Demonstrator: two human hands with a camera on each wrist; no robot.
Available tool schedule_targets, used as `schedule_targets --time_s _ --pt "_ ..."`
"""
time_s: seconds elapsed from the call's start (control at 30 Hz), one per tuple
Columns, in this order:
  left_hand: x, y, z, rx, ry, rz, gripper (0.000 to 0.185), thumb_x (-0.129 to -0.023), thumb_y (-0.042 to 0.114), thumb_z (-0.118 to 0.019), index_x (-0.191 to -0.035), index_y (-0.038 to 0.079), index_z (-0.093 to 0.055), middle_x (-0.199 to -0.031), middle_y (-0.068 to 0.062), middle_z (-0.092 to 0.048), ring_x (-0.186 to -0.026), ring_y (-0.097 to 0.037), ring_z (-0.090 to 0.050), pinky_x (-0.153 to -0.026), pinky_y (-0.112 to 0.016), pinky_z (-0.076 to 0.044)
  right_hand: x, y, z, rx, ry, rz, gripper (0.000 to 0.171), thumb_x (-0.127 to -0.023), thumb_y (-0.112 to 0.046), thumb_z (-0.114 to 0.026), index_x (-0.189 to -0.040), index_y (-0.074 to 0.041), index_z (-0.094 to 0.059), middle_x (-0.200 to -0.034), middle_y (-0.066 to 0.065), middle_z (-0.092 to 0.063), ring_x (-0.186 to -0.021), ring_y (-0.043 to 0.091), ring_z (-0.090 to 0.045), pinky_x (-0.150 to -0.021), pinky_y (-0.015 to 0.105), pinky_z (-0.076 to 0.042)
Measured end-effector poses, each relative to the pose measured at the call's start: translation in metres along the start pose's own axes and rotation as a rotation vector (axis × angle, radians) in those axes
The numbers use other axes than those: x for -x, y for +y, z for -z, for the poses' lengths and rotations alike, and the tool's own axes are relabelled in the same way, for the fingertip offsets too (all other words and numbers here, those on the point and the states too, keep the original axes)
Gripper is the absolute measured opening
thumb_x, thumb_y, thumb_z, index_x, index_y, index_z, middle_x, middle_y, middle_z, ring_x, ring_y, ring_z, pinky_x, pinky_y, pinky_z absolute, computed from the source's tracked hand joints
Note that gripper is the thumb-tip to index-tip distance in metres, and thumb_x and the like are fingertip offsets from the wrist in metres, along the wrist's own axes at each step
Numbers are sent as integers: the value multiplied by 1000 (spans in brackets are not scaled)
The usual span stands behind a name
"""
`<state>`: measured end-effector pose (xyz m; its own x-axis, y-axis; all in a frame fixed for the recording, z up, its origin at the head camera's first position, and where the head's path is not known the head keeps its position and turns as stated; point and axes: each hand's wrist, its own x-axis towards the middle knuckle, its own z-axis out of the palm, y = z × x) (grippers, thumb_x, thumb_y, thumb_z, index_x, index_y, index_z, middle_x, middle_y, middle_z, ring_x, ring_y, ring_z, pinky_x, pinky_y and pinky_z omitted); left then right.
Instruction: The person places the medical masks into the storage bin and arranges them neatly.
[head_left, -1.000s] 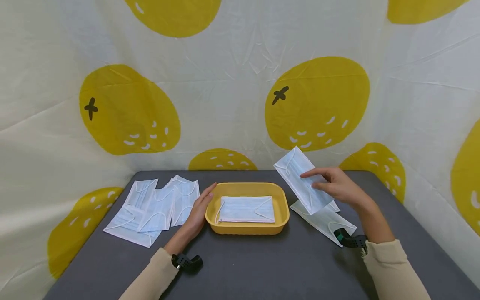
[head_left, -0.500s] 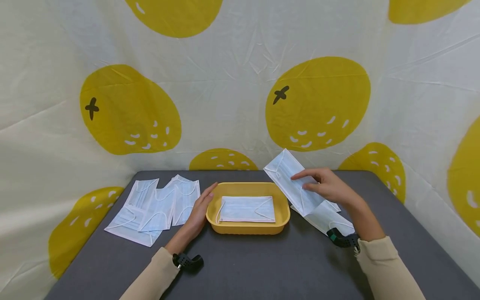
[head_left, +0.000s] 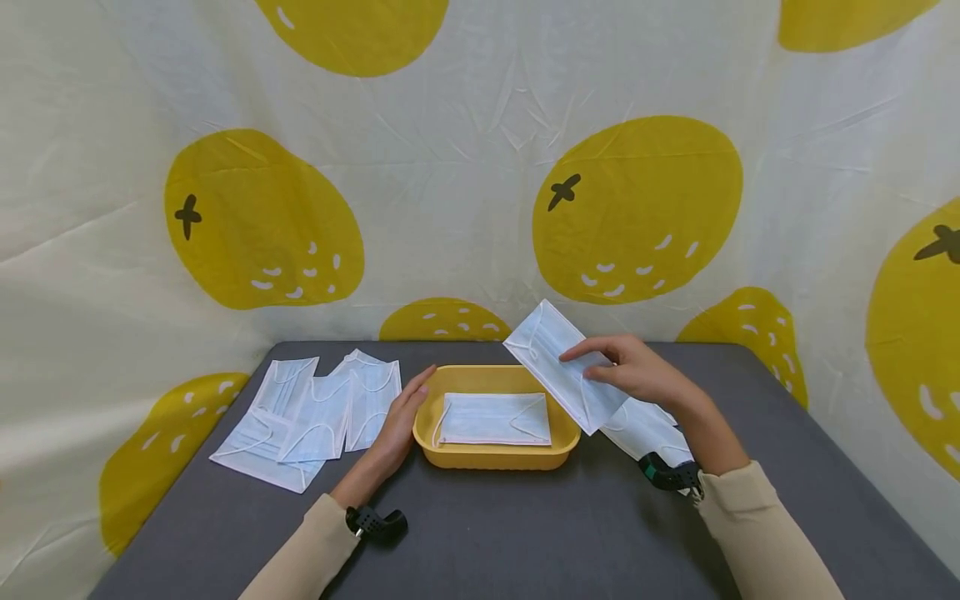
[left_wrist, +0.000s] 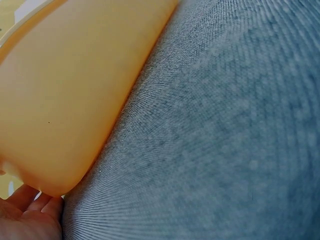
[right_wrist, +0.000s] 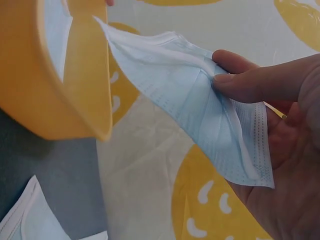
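A light blue face mask [head_left: 553, 354] with white ear loops is pinched between the thumb and fingers of my right hand [head_left: 637, 367]. It is held tilted in the air, its lower part overlapping the right rim of a yellow tray [head_left: 495, 457] in the head view. Inside the tray another face mask [head_left: 491, 418] lies flat. My left hand [head_left: 397, 421] rests against the tray's left side with fingers extended; in the left wrist view its fingers [left_wrist: 35, 210] touch the tray's wall [left_wrist: 75, 90]. The right wrist view shows the thumb [right_wrist: 250, 86] pressing the held mask [right_wrist: 185, 105].
Several face masks [head_left: 315, 417] lie overlapping on the dark grey table [head_left: 480, 533] left of the tray. More masks [head_left: 647, 429] lie right of it, partly under the right forearm. A curtain [head_left: 450, 208] printed with yellow fruit hangs behind the table.
My right hand has carried the pinched mask leftward, from above the masks on the right to the tray's right rim. The left hand has stayed at the tray.
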<state>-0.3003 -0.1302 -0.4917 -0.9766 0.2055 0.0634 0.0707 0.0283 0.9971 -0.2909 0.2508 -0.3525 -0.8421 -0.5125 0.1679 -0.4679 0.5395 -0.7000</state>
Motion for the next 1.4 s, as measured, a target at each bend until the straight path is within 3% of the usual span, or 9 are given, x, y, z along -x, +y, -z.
schedule_targets --time_s 0.23,0.33,0.57,0.93,1.27,1.4 --pt "0 0 0 1 0 3 50 -114 28 -32 -163 17 -31 -171 -6 -26 -160 -29 -22 -130 -52 -16 -11 -10 -3 -15 -23 16 32 -96 -1 -64 -121 -16 -77 -131 6 -71 -121 25 -60 -99 35 -49" --pt "0 0 0 -2 4 2 50 -114 28 -32 -163 17 -32 -171 -6 -27 -160 -29 -23 -130 -52 -17 -16 -13 -4 -26 -38 12 33 -96 0 -64 -122 -16 -77 -132 7 -71 -122 26 -59 -100 36 -49" --pt "0 0 1 0 1 -7 50 -114 27 -32 -163 18 -33 -171 -6 -27 -160 -29 -23 -130 -52 -17 -26 -21 -9 -50 -76 28 34 -96 2 -63 -122 -15 -77 -132 7 -71 -128 29 -59 -108 52 -45" --pt "1 0 -1 1 11 -19 50 -114 25 -34 -163 14 -33 -170 -7 -29 -159 -29 -25 -130 -51 -18 -47 -29 -19 -53 -145 47 35 -94 3 -62 -121 -14 -77 -132 8 -71 -122 27 -61 -101 41 -50" --pt "1 -1 0 0 11 -17 48 -114 27 -34 -162 19 -36 -170 -5 -30 -159 -27 -25 -130 -50 -19 -69 -32 -27 -14 -243 99 37 -95 5 -58 -121 -13 -77 -128 5 -73 -124 25 -61 -106 45 -49" --pt "1 -1 0 11 12 -20 48 -114 28 -35 -161 20 -36 -169 -5 -30 -158 -27 -26 -130 -50 -19 -75 -33 -29 8 -286 126 37 -94 6 -58 -119 -12 -78 -127 7 -74 -116 23 -62 -100 40 -51"
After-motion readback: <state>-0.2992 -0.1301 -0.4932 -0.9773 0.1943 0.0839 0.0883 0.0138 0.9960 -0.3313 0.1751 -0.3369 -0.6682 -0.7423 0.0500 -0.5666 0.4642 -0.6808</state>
